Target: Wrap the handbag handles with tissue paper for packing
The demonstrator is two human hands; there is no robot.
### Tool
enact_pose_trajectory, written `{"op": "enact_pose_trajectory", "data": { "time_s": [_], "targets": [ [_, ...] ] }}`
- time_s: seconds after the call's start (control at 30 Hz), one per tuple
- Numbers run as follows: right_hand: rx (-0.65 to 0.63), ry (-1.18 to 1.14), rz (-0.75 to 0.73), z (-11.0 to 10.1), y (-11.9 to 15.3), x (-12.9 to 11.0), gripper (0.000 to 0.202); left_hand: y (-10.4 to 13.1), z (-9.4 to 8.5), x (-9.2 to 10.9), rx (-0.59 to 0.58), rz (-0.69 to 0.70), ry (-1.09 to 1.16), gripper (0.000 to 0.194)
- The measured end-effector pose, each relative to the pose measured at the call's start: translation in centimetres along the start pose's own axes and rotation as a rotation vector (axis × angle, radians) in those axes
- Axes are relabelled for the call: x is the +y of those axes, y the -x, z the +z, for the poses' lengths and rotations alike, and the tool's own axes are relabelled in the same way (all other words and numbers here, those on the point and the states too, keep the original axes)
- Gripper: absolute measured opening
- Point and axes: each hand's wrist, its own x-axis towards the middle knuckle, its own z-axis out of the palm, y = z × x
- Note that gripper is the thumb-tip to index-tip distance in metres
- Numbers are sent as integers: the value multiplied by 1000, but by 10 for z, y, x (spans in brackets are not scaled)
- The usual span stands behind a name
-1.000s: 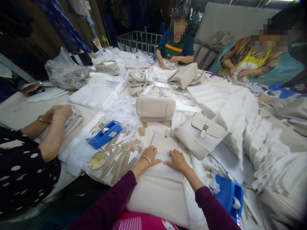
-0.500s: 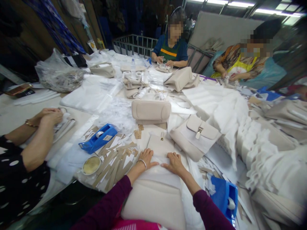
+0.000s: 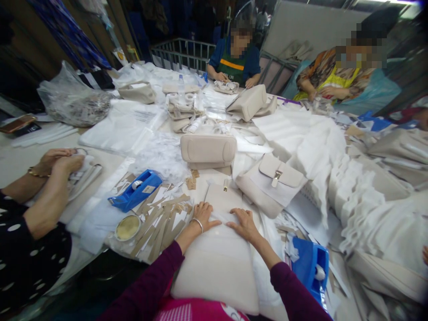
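Note:
A beige bag (image 3: 216,272) lies flat before me, its flap with a gold clasp (image 3: 226,188) pointing away from me. Thin white sheeting (image 3: 222,232) covers its middle. My left hand (image 3: 204,217) rests on the left side of the sheeting, fingers spread, a bracelet on the wrist. On the right side, my right hand (image 3: 244,224) lies on it too, fingers apart, thumb toward the left thumb. Neither hand grips anything. Another beige bag with a clasp (image 3: 272,180) lies just to the right, and a bag standing on its side (image 3: 207,149) is beyond.
Blue tape dispensers stand at left (image 3: 136,191) and right (image 3: 310,265). Paper strips (image 3: 163,223) and a round tin (image 3: 128,227) lie left. White foam sheets (image 3: 307,142) fill the right. A co-worker's hands (image 3: 63,162) work at left; two people sit across.
The white sheeting now lies flatter and farther down over the bag. My hands have stayed nearly in place, with the fingers shifted slightly. The whole view has shifted a little.

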Motion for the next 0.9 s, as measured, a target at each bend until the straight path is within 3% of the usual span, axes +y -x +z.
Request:
{"op": "enact_pose_trajectory", "data": {
  "time_s": [0.5, 0.77, 0.9],
  "targets": [
    [71, 61, 123, 8, 0, 5, 27, -9, 3, -6, -82, -108, 29, 24],
    [-72, 49, 135, 4, 2, 13, 45, -16, 20, -14, -65, -253, 147, 28],
    [-79, 21, 171, 5, 8, 10, 27, -16, 27, -18, -54, -283, 186, 34]
  ]
}}
